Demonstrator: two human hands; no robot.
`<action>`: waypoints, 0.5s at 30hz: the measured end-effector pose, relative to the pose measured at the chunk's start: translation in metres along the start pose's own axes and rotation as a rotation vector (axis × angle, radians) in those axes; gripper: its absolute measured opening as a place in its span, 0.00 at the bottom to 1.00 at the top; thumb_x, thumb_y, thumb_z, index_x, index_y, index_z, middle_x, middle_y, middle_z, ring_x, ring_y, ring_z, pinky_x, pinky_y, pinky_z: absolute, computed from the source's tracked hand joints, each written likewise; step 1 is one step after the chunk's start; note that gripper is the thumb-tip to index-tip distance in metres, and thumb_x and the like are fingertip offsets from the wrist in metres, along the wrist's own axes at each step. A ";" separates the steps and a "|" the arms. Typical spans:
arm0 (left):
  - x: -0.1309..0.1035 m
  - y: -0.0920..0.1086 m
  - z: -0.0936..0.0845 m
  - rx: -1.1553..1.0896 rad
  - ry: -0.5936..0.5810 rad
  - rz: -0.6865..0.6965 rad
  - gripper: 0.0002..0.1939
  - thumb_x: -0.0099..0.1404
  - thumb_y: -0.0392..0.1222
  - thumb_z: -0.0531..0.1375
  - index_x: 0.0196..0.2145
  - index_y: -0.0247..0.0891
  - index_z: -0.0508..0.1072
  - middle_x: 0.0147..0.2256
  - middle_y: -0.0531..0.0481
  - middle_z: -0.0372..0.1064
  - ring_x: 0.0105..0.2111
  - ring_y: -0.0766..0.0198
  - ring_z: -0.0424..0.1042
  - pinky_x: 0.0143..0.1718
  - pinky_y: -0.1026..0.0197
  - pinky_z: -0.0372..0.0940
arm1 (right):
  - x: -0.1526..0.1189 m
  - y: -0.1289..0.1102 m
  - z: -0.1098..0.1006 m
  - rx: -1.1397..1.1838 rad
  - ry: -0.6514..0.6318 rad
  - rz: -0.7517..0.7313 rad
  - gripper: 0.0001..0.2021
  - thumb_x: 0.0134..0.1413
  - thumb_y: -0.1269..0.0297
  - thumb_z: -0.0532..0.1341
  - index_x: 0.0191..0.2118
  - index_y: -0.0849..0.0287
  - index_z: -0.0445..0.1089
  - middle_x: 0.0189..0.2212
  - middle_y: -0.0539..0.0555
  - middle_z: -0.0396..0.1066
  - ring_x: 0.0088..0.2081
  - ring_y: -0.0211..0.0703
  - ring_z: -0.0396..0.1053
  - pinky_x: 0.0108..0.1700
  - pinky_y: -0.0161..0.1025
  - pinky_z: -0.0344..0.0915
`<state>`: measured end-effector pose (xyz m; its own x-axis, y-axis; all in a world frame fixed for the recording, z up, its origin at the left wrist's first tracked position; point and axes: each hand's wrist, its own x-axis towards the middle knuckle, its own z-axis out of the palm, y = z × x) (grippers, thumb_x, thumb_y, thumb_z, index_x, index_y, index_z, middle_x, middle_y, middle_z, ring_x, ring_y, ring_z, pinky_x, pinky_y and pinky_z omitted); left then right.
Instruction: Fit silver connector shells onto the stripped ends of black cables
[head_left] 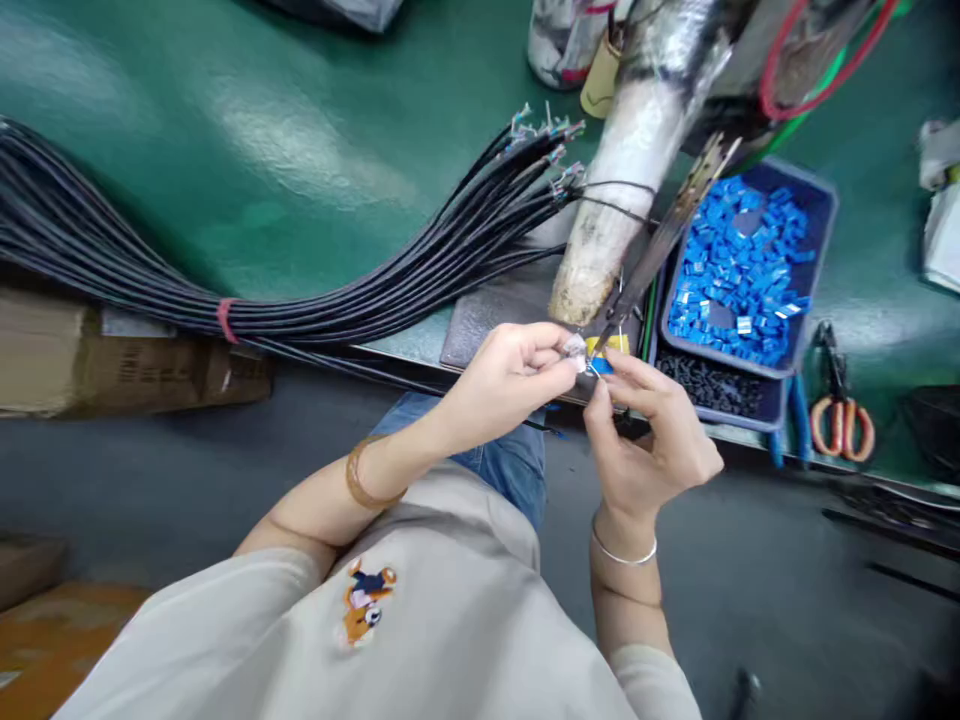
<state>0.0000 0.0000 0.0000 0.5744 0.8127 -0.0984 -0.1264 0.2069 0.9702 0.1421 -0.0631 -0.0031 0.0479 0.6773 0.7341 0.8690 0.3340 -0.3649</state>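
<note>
My left hand (517,372) is closed, its thumb and fingertips pinching a small whitish, silvery piece (575,348); its exact kind is too small to tell. Facing it, my right hand (646,425) pinches a thin light wire (595,371) between thumb and fingers, close to that piece. The fingertips of both hands almost meet just below a dark perforated metal arm (664,240). Behind them a small yellow and blue item (600,362) lies at the bench edge. A white tube (611,195) with a stained end points down at the hands.
Black cables (360,305) with stripped ends, tied by a pink band (226,320), stretch across the green bench (300,130). To the right are a tray (823,235) of blue parts, a lower bin of black parts (709,388) and orange-handled pliers (841,425). Cardboard boxes (135,365) stand left.
</note>
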 end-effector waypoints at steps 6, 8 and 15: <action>-0.003 -0.003 -0.001 0.038 -0.007 -0.048 0.09 0.66 0.41 0.56 0.30 0.34 0.67 0.21 0.59 0.48 0.21 0.75 0.45 0.21 0.66 0.41 | -0.006 0.003 0.000 -0.021 -0.006 -0.049 0.12 0.44 0.79 0.67 0.33 0.59 0.67 0.39 0.53 0.79 0.34 0.38 0.78 0.38 0.32 0.75; -0.003 -0.003 0.000 0.044 -0.006 -0.048 0.09 0.66 0.41 0.56 0.30 0.34 0.66 0.21 0.59 0.48 0.21 0.75 0.45 0.21 0.66 0.41 | -0.007 0.003 -0.001 -0.022 -0.003 -0.052 0.12 0.44 0.79 0.67 0.33 0.60 0.67 0.39 0.53 0.79 0.34 0.37 0.78 0.38 0.31 0.75; -0.004 -0.004 0.000 0.016 -0.014 -0.039 0.08 0.66 0.41 0.56 0.30 0.35 0.65 0.21 0.59 0.46 0.21 0.75 0.45 0.22 0.66 0.41 | -0.005 0.002 -0.001 -0.013 -0.021 -0.031 0.11 0.46 0.79 0.66 0.35 0.58 0.68 0.38 0.51 0.79 0.37 0.38 0.78 0.39 0.33 0.75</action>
<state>-0.0014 -0.0041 -0.0030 0.5897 0.7965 -0.1338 -0.0908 0.2299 0.9690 0.1437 -0.0668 -0.0072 0.0107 0.6802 0.7329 0.8764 0.3466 -0.3345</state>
